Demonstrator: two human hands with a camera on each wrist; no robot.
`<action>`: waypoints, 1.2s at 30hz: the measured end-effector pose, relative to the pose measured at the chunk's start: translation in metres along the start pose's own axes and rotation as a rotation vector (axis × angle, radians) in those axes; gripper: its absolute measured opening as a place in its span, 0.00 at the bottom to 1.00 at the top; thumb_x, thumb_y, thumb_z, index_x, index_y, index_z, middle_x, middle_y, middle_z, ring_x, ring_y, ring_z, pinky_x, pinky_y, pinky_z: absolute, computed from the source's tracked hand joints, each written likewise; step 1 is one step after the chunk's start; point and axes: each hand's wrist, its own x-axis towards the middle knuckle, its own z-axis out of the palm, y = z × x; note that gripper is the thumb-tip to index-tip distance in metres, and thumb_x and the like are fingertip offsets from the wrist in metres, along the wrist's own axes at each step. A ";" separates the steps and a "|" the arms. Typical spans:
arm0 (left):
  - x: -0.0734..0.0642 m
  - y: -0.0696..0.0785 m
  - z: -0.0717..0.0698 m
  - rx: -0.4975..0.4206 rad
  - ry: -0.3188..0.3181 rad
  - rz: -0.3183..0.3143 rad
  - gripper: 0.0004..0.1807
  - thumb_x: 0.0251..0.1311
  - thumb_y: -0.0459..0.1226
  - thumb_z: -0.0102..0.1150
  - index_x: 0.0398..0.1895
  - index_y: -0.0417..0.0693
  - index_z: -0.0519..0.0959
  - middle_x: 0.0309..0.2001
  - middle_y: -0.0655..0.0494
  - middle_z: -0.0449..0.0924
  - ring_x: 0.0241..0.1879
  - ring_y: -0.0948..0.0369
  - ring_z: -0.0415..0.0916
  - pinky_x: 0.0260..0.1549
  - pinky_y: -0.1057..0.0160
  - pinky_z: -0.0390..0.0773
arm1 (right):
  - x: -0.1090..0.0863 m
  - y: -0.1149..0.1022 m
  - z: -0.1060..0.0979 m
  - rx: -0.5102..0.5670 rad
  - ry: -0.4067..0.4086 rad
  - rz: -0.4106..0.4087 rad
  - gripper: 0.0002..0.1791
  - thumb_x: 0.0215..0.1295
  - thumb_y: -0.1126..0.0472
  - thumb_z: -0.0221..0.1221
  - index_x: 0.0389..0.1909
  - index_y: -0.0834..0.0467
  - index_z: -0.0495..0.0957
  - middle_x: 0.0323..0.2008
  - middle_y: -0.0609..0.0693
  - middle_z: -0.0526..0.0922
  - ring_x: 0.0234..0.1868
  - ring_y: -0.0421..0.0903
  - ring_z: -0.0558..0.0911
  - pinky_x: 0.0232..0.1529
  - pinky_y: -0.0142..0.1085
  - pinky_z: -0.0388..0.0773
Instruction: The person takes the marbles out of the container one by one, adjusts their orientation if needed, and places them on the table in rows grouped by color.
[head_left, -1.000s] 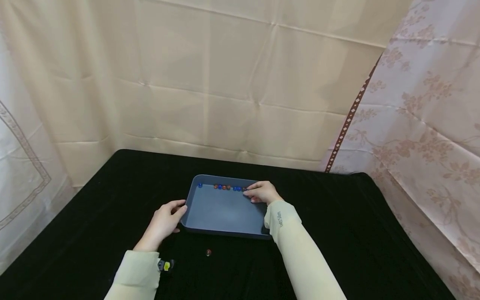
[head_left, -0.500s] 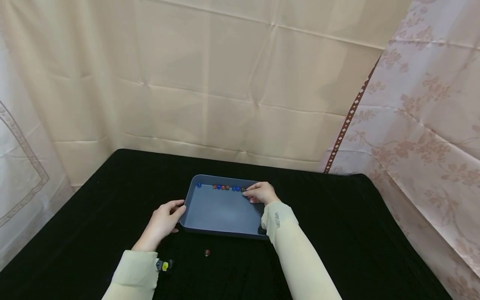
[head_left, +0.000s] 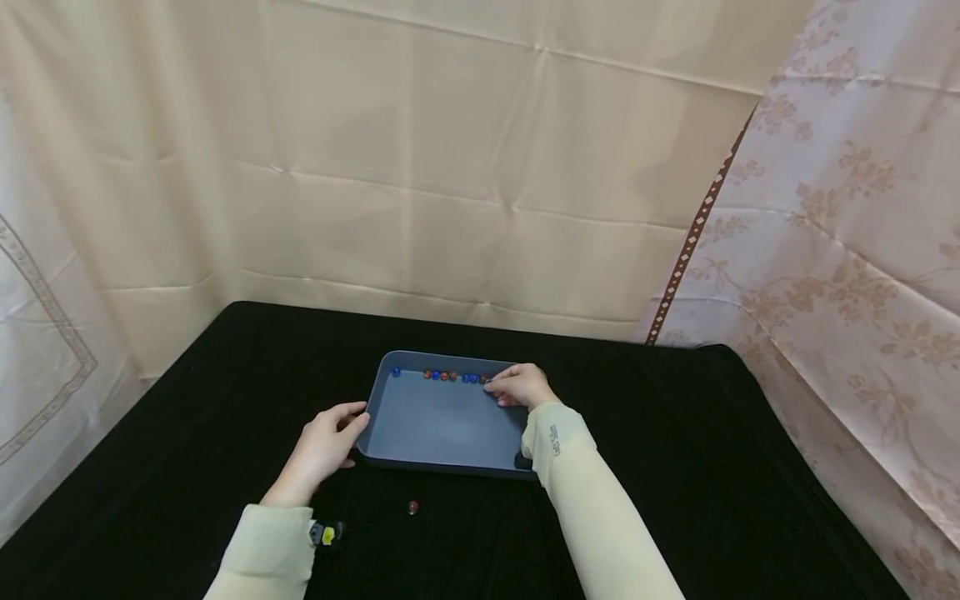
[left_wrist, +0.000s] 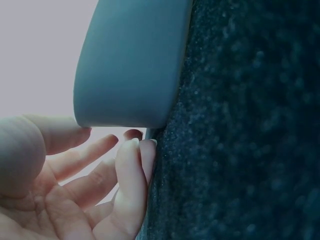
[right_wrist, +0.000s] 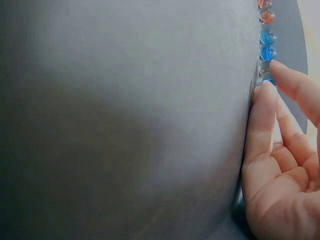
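A blue-grey rectangular tray [head_left: 450, 425] lies on the black cloth. Along its far wall runs a row of blue and orange-brown glass marbles [head_left: 444, 376]. One blue marble [head_left: 396, 372] sits apart near the far left corner. My right hand [head_left: 522, 385] reaches over the tray's right side to the row's right end, where thumb and forefinger pinch a blue marble [right_wrist: 268, 78] beside a clear brownish one [right_wrist: 265, 67]. My left hand [head_left: 322, 442] is at the tray's left side, thumb touching the wall by the rim, the other fingers loosely bent alongside.
A single reddish marble [head_left: 412, 507] lies on the black cloth [head_left: 600, 517] in front of the tray. Beige curtain [head_left: 375, 167] hangs behind the table, with a floral cloth [head_left: 847, 250] on the right. A small black-and-yellow device [head_left: 327, 534] is at the left cuff.
The hands, tray and marbles keep their places relative to one another. The whole head view has shifted slightly.
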 end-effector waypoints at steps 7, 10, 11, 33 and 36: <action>-0.001 0.000 0.001 0.002 0.008 -0.004 0.26 0.75 0.43 0.45 0.70 0.38 0.65 0.53 0.38 0.77 0.43 0.54 0.79 0.34 0.59 0.86 | 0.000 0.000 -0.003 0.019 -0.026 0.002 0.07 0.59 0.65 0.68 0.36 0.65 0.84 0.22 0.48 0.80 0.20 0.38 0.79 0.25 0.26 0.81; -0.001 0.000 0.001 -0.002 0.006 -0.003 0.26 0.75 0.43 0.45 0.70 0.38 0.65 0.53 0.38 0.77 0.43 0.54 0.79 0.34 0.59 0.86 | -0.001 -0.001 -0.004 0.044 -0.039 -0.003 0.08 0.59 0.65 0.68 0.37 0.66 0.84 0.24 0.48 0.81 0.21 0.38 0.79 0.26 0.27 0.81; -0.001 0.000 0.001 -0.002 0.005 -0.002 0.26 0.75 0.43 0.45 0.70 0.38 0.65 0.53 0.38 0.77 0.43 0.54 0.79 0.34 0.59 0.86 | -0.002 -0.001 -0.004 0.055 -0.046 -0.007 0.09 0.60 0.65 0.68 0.38 0.66 0.84 0.25 0.49 0.81 0.22 0.39 0.80 0.27 0.27 0.81; 0.002 0.002 0.003 0.009 0.014 -0.012 0.25 0.76 0.42 0.44 0.70 0.38 0.65 0.55 0.37 0.76 0.42 0.55 0.80 0.33 0.60 0.85 | 0.002 -0.001 -0.014 0.228 -0.198 -0.058 0.13 0.66 0.66 0.63 0.48 0.68 0.80 0.39 0.55 0.88 0.31 0.42 0.85 0.38 0.32 0.85; 0.002 0.002 0.003 0.012 0.016 -0.009 0.26 0.76 0.42 0.44 0.70 0.37 0.65 0.55 0.36 0.77 0.41 0.56 0.80 0.32 0.59 0.85 | 0.001 -0.001 -0.017 0.242 -0.215 -0.063 0.14 0.65 0.65 0.63 0.49 0.67 0.79 0.40 0.55 0.88 0.34 0.43 0.86 0.40 0.33 0.85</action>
